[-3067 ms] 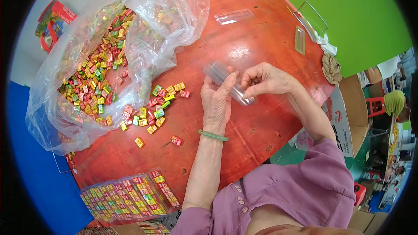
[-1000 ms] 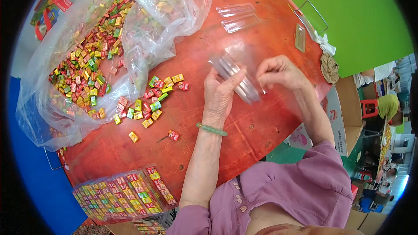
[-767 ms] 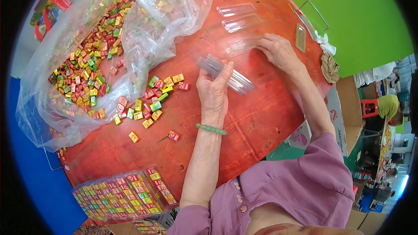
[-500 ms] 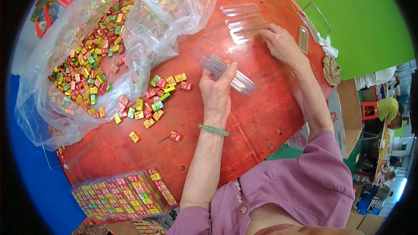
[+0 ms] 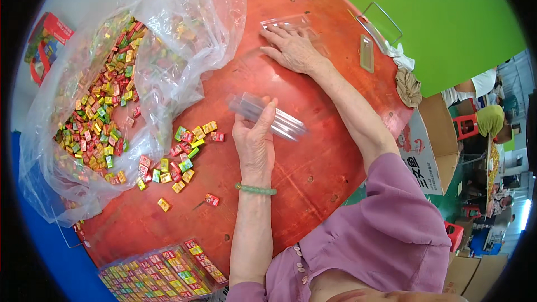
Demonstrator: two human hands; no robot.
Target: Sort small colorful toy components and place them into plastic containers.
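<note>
A stack of narrow clear plastic trays (image 5: 286, 125) is gripped by my left hand (image 5: 254, 144), thumb across the top, over the middle of the red table. Farther off, my right hand (image 5: 297, 51) reaches forward with its fingers stretched and spread over more clear plastic trays (image 5: 301, 20) lying on the table. Its palm and fingers partly cover those trays. To the left of my left hand lie several loose, small, brightly coloured boxes (image 5: 180, 165), red, yellow and green.
A large clear plastic bag (image 5: 218, 33) at the left holds a heap of the small boxes (image 5: 89, 109). Rows of filled trays (image 5: 162, 271) line the near left edge of the red table (image 5: 324, 151). One tray (image 5: 366, 54) and a brown cloth (image 5: 408, 86) sit near the right edge.
My right hand has moved left and forward and now spreads over the far trays, which it was touching at their right side. My left hand keeps holding its stack. The view has shifted.
</note>
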